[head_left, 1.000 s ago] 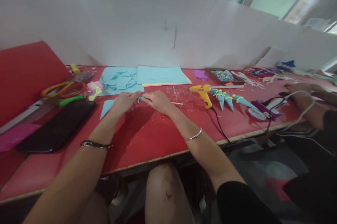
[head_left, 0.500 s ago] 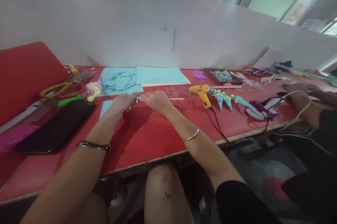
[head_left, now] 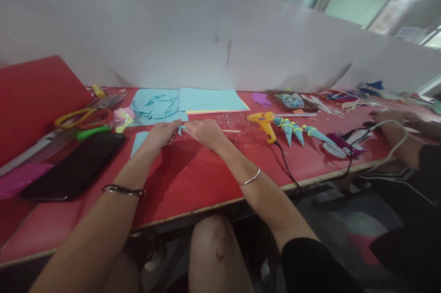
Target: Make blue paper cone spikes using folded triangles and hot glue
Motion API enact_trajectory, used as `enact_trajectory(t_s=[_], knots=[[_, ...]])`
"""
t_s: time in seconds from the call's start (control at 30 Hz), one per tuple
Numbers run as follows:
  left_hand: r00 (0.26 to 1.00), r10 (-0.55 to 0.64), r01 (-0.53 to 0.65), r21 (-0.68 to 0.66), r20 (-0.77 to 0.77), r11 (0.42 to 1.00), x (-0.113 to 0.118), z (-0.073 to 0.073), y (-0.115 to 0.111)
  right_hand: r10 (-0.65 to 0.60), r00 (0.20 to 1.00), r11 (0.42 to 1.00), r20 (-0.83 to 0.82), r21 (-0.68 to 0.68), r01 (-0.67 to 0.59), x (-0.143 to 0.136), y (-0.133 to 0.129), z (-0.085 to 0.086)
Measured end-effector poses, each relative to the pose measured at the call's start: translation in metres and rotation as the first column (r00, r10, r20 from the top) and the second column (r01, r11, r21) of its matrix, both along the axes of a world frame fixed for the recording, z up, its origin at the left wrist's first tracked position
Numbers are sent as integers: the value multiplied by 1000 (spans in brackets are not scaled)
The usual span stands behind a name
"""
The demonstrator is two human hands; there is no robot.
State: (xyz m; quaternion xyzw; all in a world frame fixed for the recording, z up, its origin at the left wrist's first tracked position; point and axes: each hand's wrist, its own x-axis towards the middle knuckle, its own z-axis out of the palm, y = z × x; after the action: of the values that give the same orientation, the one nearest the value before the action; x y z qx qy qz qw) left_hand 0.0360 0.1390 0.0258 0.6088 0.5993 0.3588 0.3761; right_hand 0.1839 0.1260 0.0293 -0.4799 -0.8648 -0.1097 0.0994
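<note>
Blue paper, a small scrap, is pinched between the two hands, above the red table and near its middle. The left hand has its thumb and fingers closed on the scrap from one side, and the right hand grips it from the other with bent fingers. The fingertips almost meet; how each one presses on the scrap is too small to tell. A blue sheet lies partly behind the left wrist.

Behind the hands, cut pieces lie heaped on blue paper, next to a stack of larger sheets. A thin stick lies just beside the right hand, among pale crumbs. Farther right are a yellow glue gun on its side, blue cones with yellow trim, and a brown tray with small coloured bits in it. Purple paper lies near the tray. On the left side, scissors with yellow and orange handles lie near a black phone. At the far right, another person's hand is over the table.
</note>
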Motion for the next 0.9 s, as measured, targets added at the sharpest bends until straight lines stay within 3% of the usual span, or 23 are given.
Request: enact_trajectory(t_s=[0.3,0.5,0.77,0.9], knots=[[999,-13,4,199,45,980,1,3,1,0,974,999,-228,-47,-11,13,7,-4],[977,214,-208,289,11,934,-10,-5,8,-15,898,995,-440,-100,-32,21,14,-11],[966,255,-252,342,37,905,-13,-8,12,-209,846,977,-491,-143,159,30,30,-22],[976,209,-169,402,-56,900,-11,-6,10,-319,824,947,-468,-190,258,32,35,-28]])
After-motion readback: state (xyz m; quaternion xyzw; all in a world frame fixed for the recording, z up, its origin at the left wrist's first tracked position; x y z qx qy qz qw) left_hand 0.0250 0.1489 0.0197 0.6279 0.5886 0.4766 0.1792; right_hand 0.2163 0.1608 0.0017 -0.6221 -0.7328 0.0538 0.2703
